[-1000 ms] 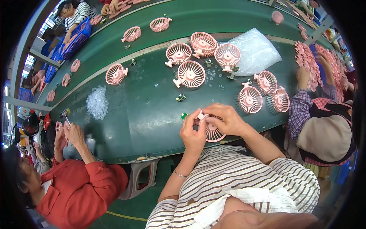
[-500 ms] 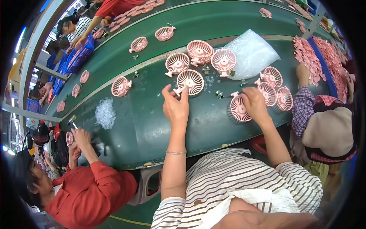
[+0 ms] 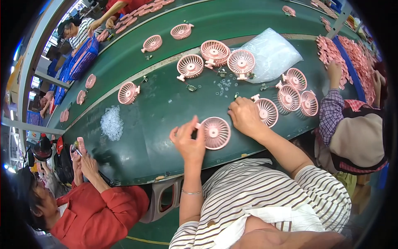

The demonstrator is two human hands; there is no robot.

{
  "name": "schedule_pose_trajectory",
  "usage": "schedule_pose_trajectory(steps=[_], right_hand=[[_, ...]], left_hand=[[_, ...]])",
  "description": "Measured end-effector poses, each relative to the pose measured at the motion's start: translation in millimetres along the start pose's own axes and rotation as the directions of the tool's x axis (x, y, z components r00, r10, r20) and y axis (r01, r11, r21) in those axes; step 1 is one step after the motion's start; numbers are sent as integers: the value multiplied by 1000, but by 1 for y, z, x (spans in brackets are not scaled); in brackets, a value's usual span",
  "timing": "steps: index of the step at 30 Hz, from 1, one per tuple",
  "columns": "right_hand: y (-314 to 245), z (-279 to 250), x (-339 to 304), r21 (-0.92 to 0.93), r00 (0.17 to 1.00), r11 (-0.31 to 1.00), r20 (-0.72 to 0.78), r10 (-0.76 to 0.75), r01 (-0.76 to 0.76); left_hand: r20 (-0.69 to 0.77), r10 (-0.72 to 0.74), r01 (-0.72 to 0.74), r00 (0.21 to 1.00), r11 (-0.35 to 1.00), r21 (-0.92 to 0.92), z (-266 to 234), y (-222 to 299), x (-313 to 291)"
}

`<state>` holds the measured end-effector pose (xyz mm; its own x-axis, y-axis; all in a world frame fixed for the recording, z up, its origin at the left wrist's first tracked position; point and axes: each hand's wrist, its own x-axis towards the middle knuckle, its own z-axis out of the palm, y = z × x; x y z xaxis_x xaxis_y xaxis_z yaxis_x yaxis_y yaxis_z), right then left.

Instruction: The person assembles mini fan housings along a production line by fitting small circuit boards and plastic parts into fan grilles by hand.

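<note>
My left hand (image 3: 188, 139) pinches the short neck of a pink fan housing (image 3: 214, 133), a round slatted cage lying near the table's front edge. To its right, my right hand (image 3: 245, 116) is curled with its fingertips low over the table; what they hold, if anything, is hidden. A small green circuit board (image 3: 236, 95) shows just beyond those fingers. Partly behind my right hand lies another pink fan housing (image 3: 267, 113). Small clear rings (image 3: 224, 88) are scattered ahead of both hands, near a further circuit board (image 3: 191, 88).
More fan housings lie ahead (image 3: 190, 66) and at right (image 3: 289, 96). A clear plastic bag (image 3: 271, 56) rests behind them. Clear small parts form a pile (image 3: 112, 123) at left. Beyond runs a green conveyor (image 3: 232, 20). A person in red (image 3: 99, 216) works at left, another in a hat at right.
My left hand has drawn a fan housing toward me from the far group. My right hand has moved left, off the housing at right, toward the small circuit board.
</note>
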<state>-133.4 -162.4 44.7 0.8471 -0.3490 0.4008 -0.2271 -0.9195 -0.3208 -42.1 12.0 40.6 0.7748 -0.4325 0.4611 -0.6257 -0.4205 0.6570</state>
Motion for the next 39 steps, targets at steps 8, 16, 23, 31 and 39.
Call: schedule_pose_trajectory(steps=[8,16,23,31,39], right_hand=[[9,3,5,219,992,968,-7,126,-121],[-16,-8,18,698,901,587,211,379,-410],[-29,14,-2,738,942,612,94,323,-284],[-9,2,-5,892,851,199,289,439,-405],[-60,-25,137,-563,-94,-810,809,-581,162]], left_hand=[[-64,-46,46,997,999,-6,16,3,-17],[65,-128,134,990,987,-88,8,13,-12],[139,-316,341,939,788,-513,26,21,-17],[211,-277,341,937,611,-715,39,33,-27],[135,-238,263,962,663,-701,33,64,-33]])
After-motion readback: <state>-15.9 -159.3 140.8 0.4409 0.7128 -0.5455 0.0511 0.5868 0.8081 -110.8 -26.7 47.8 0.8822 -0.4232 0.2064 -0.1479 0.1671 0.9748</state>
